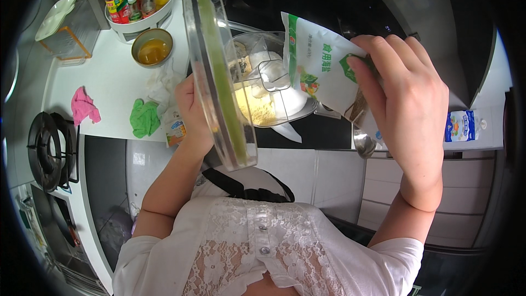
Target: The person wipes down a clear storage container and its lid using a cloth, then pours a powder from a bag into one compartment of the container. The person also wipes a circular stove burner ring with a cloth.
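Note:
My right hand point(402, 86) pinches the lower end of a white and green packet of edible salt point(316, 63), tilted with its top end over a clear divided seasoning box point(296, 119). The box's compartments hold white grains, a yellow powder point(257, 105) and a speckled seasoning point(242, 65). My left hand point(192, 111) is at the raised clear lid point(220, 74) with a green strip, which stands steeply at the box's left side and hides most of the fingers. Whether salt is falling from the packet cannot be told.
At left stand a bowl of brown liquid point(152, 47), a rack of bottles point(141, 18), a green cloth point(144, 118), a pink cloth point(85, 105) and a gas burner point(51, 152). A metal spoon point(364, 142) and a blue packet point(460, 126) lie at right.

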`<state>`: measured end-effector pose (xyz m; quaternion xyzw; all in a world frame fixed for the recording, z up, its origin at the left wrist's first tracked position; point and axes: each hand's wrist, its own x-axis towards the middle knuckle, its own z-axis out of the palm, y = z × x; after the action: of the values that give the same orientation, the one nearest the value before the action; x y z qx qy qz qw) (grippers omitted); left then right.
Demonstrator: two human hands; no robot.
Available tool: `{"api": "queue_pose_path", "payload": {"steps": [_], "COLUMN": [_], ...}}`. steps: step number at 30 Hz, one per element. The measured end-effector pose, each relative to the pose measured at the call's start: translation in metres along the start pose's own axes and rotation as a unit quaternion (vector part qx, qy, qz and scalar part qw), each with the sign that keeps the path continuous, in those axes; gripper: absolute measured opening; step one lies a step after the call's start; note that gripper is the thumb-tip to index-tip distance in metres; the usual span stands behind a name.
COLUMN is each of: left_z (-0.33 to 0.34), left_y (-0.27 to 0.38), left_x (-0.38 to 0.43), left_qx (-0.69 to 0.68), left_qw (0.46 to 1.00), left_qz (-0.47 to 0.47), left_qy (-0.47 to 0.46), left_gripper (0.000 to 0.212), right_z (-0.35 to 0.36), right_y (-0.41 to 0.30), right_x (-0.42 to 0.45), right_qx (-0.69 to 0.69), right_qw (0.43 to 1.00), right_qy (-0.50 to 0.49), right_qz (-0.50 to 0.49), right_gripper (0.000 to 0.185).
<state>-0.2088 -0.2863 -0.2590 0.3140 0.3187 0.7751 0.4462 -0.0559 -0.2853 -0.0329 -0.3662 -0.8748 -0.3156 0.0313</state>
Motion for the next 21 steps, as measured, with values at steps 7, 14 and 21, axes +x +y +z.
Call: {"api": "queue_pose_path", "payload": {"steps": [7, 14, 21], "left_z": [0.003, 0.000, 0.000], "left_y": [0.006, 0.006, 0.007], "left_x": [0.000, 0.000, -0.001], "left_qx": [-0.003, -0.013, 0.017], "left_qw": [1.000, 1.000, 0.999], "left_qz": [-0.004, 0.000, 0.003], "left_qy": [0.018, 0.018, 0.037], "left_gripper": [0.032, 0.031, 0.040], "right_z": [-0.001, -0.004, -0.004], "right_y": [-0.001, 0.000, 0.001], "right_x": [0.005, 0.010, 0.014], "right_qx": [-0.010, -0.018, -0.034], "right_qw": [1.000, 0.999, 0.999], "right_qy": [0.003, 0.001, -0.010], "right_qz": [-0.013, -0.026, -0.030], "right_gripper": [0.013, 0.013, 0.012]}}
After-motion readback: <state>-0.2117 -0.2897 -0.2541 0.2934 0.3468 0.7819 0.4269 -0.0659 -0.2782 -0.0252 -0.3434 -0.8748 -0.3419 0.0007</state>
